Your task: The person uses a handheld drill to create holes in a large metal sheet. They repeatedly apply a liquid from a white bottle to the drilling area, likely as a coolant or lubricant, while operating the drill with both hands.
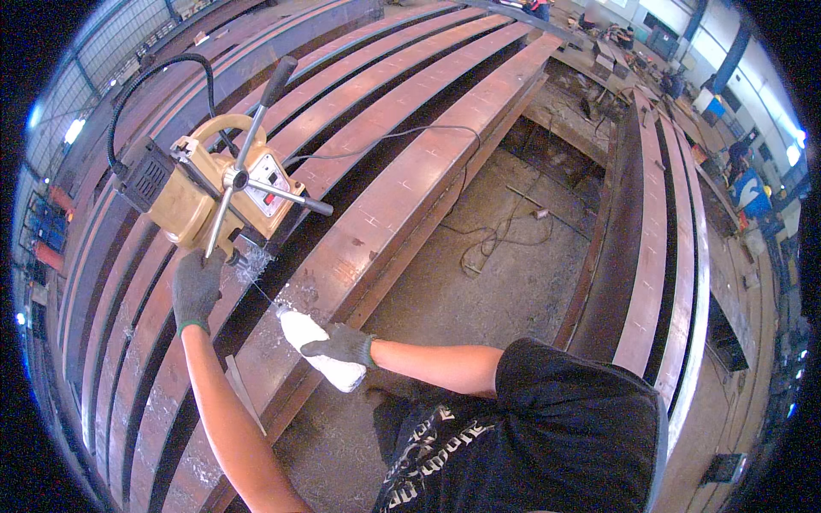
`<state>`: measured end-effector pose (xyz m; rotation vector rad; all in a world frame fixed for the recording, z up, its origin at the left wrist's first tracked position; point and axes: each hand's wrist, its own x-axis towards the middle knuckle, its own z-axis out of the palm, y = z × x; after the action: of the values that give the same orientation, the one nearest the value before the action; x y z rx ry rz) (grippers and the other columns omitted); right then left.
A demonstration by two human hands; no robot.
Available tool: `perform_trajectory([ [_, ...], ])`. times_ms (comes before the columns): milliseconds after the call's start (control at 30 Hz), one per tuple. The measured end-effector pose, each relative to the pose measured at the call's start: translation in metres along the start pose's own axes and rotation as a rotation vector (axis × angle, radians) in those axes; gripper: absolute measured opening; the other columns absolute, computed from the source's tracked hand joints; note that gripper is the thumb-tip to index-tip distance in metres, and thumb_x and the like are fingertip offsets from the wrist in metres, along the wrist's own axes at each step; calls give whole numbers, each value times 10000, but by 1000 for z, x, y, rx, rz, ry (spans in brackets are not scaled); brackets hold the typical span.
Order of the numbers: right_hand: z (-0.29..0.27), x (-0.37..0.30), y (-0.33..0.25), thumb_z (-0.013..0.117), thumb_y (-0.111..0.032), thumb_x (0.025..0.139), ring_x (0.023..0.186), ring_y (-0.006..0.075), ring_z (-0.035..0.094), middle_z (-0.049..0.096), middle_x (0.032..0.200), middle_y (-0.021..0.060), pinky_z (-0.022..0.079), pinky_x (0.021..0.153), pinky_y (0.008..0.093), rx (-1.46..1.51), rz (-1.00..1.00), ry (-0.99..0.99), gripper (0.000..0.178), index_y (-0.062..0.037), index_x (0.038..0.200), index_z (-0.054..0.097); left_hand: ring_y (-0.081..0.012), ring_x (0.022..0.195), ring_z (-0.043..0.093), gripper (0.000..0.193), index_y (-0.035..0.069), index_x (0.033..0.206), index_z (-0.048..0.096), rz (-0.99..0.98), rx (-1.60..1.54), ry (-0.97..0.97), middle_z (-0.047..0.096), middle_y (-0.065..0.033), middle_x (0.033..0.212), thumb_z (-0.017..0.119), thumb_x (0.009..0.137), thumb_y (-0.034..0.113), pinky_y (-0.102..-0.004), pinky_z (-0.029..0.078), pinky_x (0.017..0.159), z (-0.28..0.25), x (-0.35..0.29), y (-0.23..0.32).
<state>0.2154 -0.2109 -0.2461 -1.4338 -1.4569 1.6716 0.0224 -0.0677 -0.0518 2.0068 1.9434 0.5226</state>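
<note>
A yellow magnetic drill press stands on a long rust-brown steel beam. My left hand, in a dark grey glove, grips the lower spoke of the drill's feed handle. My right hand, also gloved, holds a white plastic bottle tilted with its nozzle pointing toward the drill's base. Silvery metal shavings lie on the beam beside the drill bit.
Several parallel steel beams run away to the upper right. A black power cable trails from the drill to the dusty concrete floor. More beams lie on the right, with workshop clutter beyond.
</note>
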Motion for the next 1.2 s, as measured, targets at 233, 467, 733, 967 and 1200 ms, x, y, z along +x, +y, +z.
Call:
perform_trajectory([
  [233, 2, 4, 7, 714, -622, 848, 999, 316, 738, 733, 1179, 233, 575, 880, 414, 18, -69, 24, 812, -54, 1414, 587, -277, 583, 705, 494, -59, 1038, 681, 0, 3, 22, 691, -207, 792, 615, 957, 423, -412, 551, 547, 1, -1, 2],
  [467, 6, 10, 14, 718, -609, 847, 965, 299, 740, 747, 1127, 207, 580, 852, 413, 14, -103, 20, 790, -45, 1387, 601, -269, 576, 698, 487, -67, 972, 678, 3, 10, 31, 672, -197, 737, 610, 950, 414, -417, 541, 557, 2, -4, -3],
  [733, -6, -8, -7, 711, -611, 848, 932, 294, 746, 758, 1087, 201, 581, 816, 406, 3, -65, -16, 781, -10, 1342, 634, -262, 553, 688, 457, -62, 904, 678, -7, -57, 22, 653, -192, 701, 607, 945, 388, -418, 531, 565, 3, -7, 5],
  [967, -10, -19, -24, 716, -643, 842, 968, 316, 739, 736, 1160, 227, 582, 838, 405, 13, -52, -15, 851, -27, 1414, 582, -261, 549, 679, 468, -45, 914, 686, 14, 23, 20, 644, -184, 701, 623, 934, 419, -415, 526, 566, 5, -4, -5],
  [1200, -5, -6, -5, 720, -630, 842, 1005, 335, 729, 728, 1173, 245, 578, 873, 417, 44, -115, 99, 877, -44, 1465, 528, -282, 571, 680, 483, -49, 943, 685, -10, -26, 20, 657, -202, 730, 614, 959, 429, -431, 524, 593, 11, -3, 6],
])
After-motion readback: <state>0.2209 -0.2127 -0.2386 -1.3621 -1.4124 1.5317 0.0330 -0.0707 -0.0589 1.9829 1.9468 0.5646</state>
